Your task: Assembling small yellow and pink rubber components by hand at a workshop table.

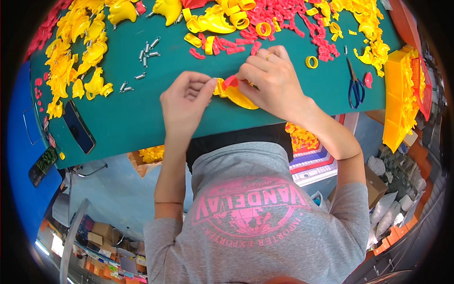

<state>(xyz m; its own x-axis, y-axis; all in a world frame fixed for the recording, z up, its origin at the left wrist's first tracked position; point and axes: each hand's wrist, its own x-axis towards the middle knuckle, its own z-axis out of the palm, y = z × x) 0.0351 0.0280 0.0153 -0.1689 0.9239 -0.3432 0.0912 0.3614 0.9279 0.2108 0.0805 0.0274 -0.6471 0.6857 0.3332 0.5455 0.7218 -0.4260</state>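
A yellow plastic shell (236, 97) is pinched between the left hand (187, 99) and the right hand (272, 80), resting on the green surface (142, 113). A small red piece (230, 81) is clamped by the right fingertips against it. Blue scissors (354, 85) lie well right.

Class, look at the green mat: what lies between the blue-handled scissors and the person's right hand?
In the head view, the stretch of green mat between the blue-handled scissors and the right hand is mostly bare; only a small yellow plastic ring lies there, nearer its upper edge.
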